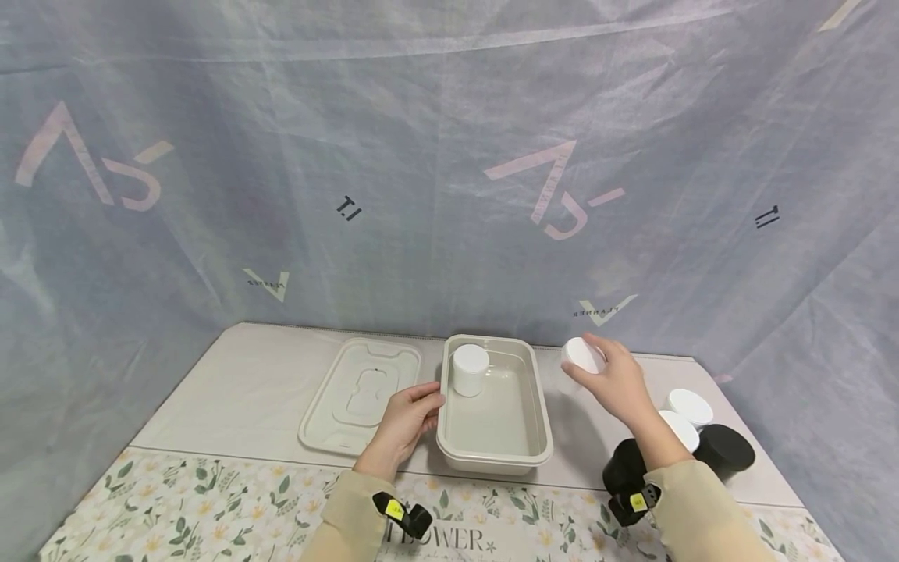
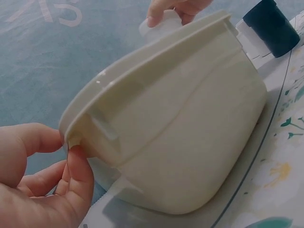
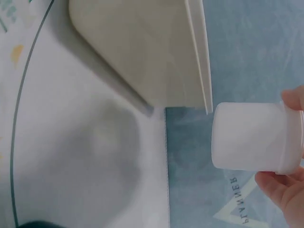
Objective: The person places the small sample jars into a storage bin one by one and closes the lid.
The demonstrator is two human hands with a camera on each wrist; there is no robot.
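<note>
A beige plastic bin (image 1: pixel 495 428) stands on the table, one white lidded jar (image 1: pixel 469 373) upright inside its far left corner. My left hand (image 1: pixel 410 417) pinches the bin's left rim between thumb and fingers, as the left wrist view shows with the hand (image 2: pixel 52 180) at the corner of the bin (image 2: pixel 180 123). Up in the air, right of the bin, my right hand (image 1: pixel 618 382) grips a second white jar (image 1: pixel 583 356) round its lid end. In the right wrist view this jar (image 3: pixel 251 137) hangs just past the bin's rim (image 3: pixel 202 61).
Left of the bin lies a flat beige lid (image 1: pixel 365 394). By my right forearm stand two white-topped jars (image 1: pixel 690 407) and two black ones (image 1: pixel 726 451), partly covered by the arm. A floral cloth (image 1: pixel 232 507) covers the table's near side; a grey-blue curtain (image 1: pixel 421 156) hangs behind.
</note>
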